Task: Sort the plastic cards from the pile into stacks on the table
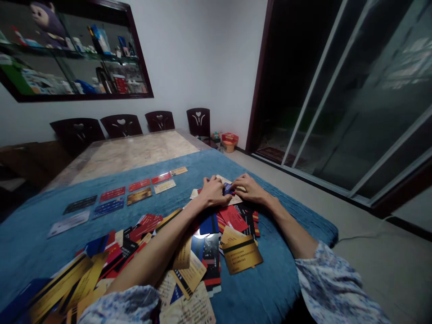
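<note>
Close together over the far end of a card pile, both my hands curl around a small blue card (pixel 227 188). My left hand (pixel 212 192) has its fingers bent and its thumb against the card's near edge. From the other side, my right hand (pixel 249 188) pinches the card with its fingertips. Under and around them lie loose cards: a red card (pixel 235 218), a black card (pixel 249 220) and a gold card (pixel 242 254) with a dark stripe. My left forearm passes over more of the heap, hiding part of it.
Two rows of separate cards lie flat beyond the pile, among them a gold-brown card (pixel 139 195) and a white card (pixel 69 224). A blue cloth (pixel 276 279) covers this end of the marble-topped table (pixel 141 150). Dark chairs (pixel 121 125) stand along the far side.
</note>
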`<state>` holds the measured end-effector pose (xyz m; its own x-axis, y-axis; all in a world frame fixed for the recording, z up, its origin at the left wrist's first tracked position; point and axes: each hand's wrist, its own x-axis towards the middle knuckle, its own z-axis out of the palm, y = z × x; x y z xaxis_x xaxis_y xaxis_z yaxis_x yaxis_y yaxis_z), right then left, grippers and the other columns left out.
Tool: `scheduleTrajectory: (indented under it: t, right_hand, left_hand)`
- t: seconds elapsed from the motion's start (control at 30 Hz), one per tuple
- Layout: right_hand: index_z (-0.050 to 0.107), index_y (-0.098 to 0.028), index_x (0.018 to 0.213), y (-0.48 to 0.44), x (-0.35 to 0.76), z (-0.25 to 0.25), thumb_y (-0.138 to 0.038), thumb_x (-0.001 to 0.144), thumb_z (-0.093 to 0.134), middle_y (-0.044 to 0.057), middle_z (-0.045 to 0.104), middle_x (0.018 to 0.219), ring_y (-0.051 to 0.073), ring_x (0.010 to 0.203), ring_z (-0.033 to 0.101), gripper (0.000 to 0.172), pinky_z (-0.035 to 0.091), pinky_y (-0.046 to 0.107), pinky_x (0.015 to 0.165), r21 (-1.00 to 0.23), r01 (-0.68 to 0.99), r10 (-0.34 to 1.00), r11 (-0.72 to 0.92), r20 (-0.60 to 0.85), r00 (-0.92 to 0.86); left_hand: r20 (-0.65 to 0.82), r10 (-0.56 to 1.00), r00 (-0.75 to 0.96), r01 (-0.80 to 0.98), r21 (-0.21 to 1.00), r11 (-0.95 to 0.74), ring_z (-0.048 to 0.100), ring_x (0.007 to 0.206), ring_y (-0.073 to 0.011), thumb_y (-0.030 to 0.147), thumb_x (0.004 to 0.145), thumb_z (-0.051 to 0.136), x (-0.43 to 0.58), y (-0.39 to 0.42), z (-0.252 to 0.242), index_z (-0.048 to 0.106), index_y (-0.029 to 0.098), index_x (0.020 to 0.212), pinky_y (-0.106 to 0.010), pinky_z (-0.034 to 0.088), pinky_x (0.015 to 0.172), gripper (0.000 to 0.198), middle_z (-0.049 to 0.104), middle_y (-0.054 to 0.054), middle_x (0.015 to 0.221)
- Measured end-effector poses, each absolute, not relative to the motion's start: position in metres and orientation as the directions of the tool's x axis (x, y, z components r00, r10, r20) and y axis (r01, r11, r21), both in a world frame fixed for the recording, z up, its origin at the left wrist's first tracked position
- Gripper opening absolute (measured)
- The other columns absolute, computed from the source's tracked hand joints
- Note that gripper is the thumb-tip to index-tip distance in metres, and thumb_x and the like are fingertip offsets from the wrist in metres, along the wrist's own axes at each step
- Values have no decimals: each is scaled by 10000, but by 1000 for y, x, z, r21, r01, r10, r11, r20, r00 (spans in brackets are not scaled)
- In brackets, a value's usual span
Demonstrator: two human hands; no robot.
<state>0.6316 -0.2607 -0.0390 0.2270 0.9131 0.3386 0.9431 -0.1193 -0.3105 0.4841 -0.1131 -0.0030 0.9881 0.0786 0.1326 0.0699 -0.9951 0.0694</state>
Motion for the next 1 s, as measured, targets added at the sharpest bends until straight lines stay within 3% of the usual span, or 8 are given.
scheduleTrajectory:
  t: [0.17, 0.33, 0.57, 0.83, 1.0]
  right_hand:
    - [750, -238, 1141, -258, 639, -47, -134, 807, 560, 83, 713, 1142, 272, 1061, 515, 398, 411, 458, 965, -275, 955, 888, -115, 403, 223]
    - [751, -261, 1152, -258, 644, -51, -103, 774, 519, 60, 715, 1201, 278, 1102, 512, 471, 420, 486, 975, -296, 950, 908, -103, 362, 212]
    - [733, -279, 1188, -263, 648, -51, -160, 765, 572, 52, 696, 1231, 293, 1119, 492, 468, 414, 522, 992, -352, 931, 922, -99, 320, 219]
    - [726, -288, 1199, -265, 648, -47, -213, 842, 594, 47, 675, 1270, 279, 1133, 494, 389, 404, 517, 1027, -351, 935, 932, -48, 321, 169]
    - [757, -266, 1118, -261, 649, -49, -191, 879, 564, 49, 745, 1099, 255, 1055, 542, 316, 412, 486, 1013, -370, 929, 906, -4, 392, 160]
  left_hand:
    - [136, 61, 989, 47, 102, -994, 503, 1105, -337, 449, 825, 552, 484, -114, -1, 745, 157, 847, -529, 359, 965, 351, 700, -145, 1035]
    - [111, 12, 994, 0, 110, -994, 515, 1098, -330, 344, 783, 554, 481, -115, 4, 741, 151, 801, -508, 338, 974, 270, 721, -143, 915]
    - [84, -4, 996, -15, 131, -991, 505, 1130, -331, 328, 770, 564, 480, -113, 7, 751, 183, 945, -499, 366, 956, 294, 713, -128, 944]
    - [110, -88, 990, -96, 73, -993, 545, 1100, -304, 290, 829, 525, 481, -109, 6, 730, 166, 865, -472, 368, 965, 243, 701, -132, 914]
    - [152, -22, 988, -39, 115, -993, 579, 1025, -271, 253, 887, 453, 481, -108, 9, 743, 177, 914, -471, 372, 966, 301, 729, -109, 926]
